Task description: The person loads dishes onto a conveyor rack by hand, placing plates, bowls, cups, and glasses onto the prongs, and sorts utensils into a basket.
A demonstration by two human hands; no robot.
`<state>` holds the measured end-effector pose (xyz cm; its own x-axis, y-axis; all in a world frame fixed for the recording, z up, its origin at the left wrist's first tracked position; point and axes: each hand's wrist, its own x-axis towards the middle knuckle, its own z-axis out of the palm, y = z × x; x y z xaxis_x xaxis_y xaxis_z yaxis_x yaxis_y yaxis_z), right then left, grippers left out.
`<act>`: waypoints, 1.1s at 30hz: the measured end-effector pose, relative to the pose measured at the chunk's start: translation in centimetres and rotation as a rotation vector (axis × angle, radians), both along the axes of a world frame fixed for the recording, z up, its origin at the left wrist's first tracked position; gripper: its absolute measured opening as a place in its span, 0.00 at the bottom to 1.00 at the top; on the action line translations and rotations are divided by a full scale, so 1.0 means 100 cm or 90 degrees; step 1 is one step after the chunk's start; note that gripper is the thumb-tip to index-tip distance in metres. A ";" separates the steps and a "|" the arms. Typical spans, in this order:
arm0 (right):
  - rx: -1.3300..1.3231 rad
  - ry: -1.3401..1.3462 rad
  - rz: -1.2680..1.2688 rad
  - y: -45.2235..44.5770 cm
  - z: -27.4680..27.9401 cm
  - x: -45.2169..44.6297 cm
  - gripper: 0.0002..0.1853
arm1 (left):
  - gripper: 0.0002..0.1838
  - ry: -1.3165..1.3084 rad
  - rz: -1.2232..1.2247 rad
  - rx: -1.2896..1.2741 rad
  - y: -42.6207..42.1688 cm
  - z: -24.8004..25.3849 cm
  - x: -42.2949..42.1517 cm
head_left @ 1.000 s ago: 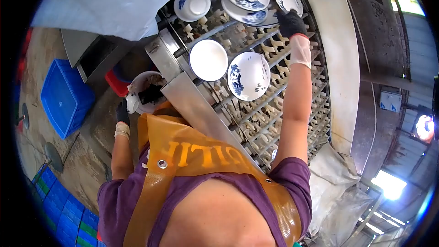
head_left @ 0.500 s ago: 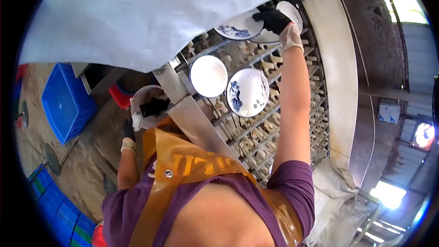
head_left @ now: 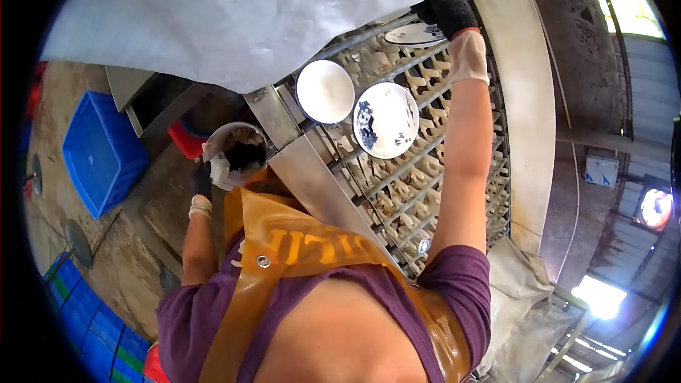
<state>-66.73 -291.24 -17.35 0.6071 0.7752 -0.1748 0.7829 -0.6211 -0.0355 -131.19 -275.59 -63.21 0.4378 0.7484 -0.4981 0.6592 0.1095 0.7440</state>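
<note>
My right hand [head_left: 445, 13], in a black glove over a pale cuff, reaches to the far end of the pegged conveyor rack [head_left: 418, 191]. Its fingers are partly hidden by the hanging plastic sheet, so its grip does not show. Beside it lies a blue-patterned plate [head_left: 408, 34], partly covered by the hand. Nearer on the rack are another blue-patterned plate [head_left: 397, 124] and a plain white dish [head_left: 325, 92]. My left hand [head_left: 202, 181], also black-gloved, is low at the left, against a pale bucket [head_left: 230, 131] with crumpled white material [head_left: 218, 168] at its rim. Its fingers are hidden.
A grey-white plastic sheet [head_left: 191, 21] hangs over the rack's far part. Metal edging [head_left: 312, 181] runs along the near side. Left on the floor are a blue crate [head_left: 99, 156] and a red container [head_left: 186, 140]. A pale side panel [head_left: 521, 113] borders the rack's right.
My right hand has moved farther forward, partly under the sheet. The large patterned plate it touched is out of sight. The two nearer dishes have shifted forward on the rack.
</note>
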 end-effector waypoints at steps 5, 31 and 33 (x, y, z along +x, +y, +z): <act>0.110 -0.125 0.400 -0.058 -0.024 -0.079 0.16 | 0.21 0.022 0.018 -0.049 -0.027 0.055 0.010; 0.466 -0.090 -0.310 -0.128 -0.063 0.016 0.19 | 0.19 -0.218 -0.613 0.713 -0.141 0.414 0.332; 0.423 -0.057 -0.430 -0.130 -0.074 0.052 0.26 | 0.19 -0.158 -0.657 0.770 -0.118 0.405 0.323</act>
